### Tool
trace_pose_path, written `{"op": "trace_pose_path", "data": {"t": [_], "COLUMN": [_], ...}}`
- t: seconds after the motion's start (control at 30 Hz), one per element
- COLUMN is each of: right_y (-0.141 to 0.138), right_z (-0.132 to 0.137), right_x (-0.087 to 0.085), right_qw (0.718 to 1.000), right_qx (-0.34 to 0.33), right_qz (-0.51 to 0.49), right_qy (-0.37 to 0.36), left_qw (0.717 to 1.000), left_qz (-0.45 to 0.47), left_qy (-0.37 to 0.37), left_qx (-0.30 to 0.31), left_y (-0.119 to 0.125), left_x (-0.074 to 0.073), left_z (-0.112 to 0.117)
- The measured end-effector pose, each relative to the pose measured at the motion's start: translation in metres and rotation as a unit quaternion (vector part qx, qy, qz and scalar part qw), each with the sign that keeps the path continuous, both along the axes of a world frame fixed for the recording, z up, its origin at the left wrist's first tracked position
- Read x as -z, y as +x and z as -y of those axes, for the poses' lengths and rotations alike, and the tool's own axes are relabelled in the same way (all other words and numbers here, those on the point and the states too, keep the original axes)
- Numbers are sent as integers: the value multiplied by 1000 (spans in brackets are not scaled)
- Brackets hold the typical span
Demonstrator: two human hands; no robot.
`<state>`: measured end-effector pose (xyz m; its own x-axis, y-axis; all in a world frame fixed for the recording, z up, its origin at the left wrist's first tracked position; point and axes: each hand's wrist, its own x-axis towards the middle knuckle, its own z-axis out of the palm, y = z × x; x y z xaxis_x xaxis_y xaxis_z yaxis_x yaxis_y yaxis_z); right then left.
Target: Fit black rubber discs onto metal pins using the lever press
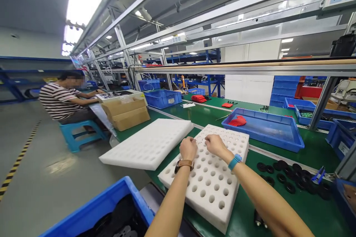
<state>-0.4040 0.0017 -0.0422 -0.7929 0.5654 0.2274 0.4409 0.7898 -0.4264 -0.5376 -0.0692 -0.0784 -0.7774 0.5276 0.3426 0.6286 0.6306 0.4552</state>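
Note:
A thick white foam block (pixel 204 181) with rows of round holes lies on the green bench in front of me. Over its left side is my left hand (pixel 188 148), its fingers curled closed. My right hand (pixel 215 144) is closed in a pinch above the far middle rows, a short gap from the left. Whatever either hand holds, if anything, is hidden or too small to name. Some far holes near the hands show pale, shiny round shapes, while the near holes look dark. A second white foam sheet (pixel 147 140) with shallow dimples lies to the left, partly past the bench edge.
A blue tray (pixel 267 129) with a red cloth stands behind the block. Black rings (pixel 289 174) and blue-handled pliers (pixel 319 175) lie at right. A blue bin (pixel 94 207) of black parts is front left. Beyond a cardboard box (pixel 126 114) sits a person (pixel 66 98).

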Motion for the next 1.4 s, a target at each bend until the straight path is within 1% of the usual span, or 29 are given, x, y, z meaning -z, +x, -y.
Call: {"op": "trace_pose_path", "data": {"t": [0.1,0.17,0.27,0.37,0.47,0.57,0.73,0.83,0.97,1.07,1.17,1.4], "right_y": [-40,-56,-64,-61,-57,-53,-50,-53,-58,-57,-54,-54], "right_z": [1,0,-3,-4,-2,1,5,3,-2,-4,-4,4], "right_x": [14,26,41,47,45,40,40,42,43,43,41,39], "right_qw": [1000,1000,1000,999,998,996,996,997,998,998,998,997], "right_qx": [-1,8,21,25,31,40,41,30,23,12,4,42], "right_qz": [-2,-3,-7,-19,-46,-67,-58,-38,-20,-18,-28,-28], "right_qy": [-3,0,9,20,32,40,50,54,54,52,55,63], "left_qw": [1000,1000,999,997,993,985,970,969,973,974,973,966], "left_qz": [1,2,5,11,7,-11,-35,-16,34,57,69,80], "left_qy": [17,27,46,75,118,171,238,244,223,212,213,234], "left_qx": [0,4,11,12,12,0,-26,-26,-44,-57,-62,-69], "left_y": [-11,-15,-17,-16,-13,-6,3,1,-7,-12,-12,-9], "left_x": [12,16,19,22,21,15,7,8,14,17,17,13], "left_z": [-3,-5,-9,-10,-10,-7,0,-1,-6,-10,-11,-8]}}
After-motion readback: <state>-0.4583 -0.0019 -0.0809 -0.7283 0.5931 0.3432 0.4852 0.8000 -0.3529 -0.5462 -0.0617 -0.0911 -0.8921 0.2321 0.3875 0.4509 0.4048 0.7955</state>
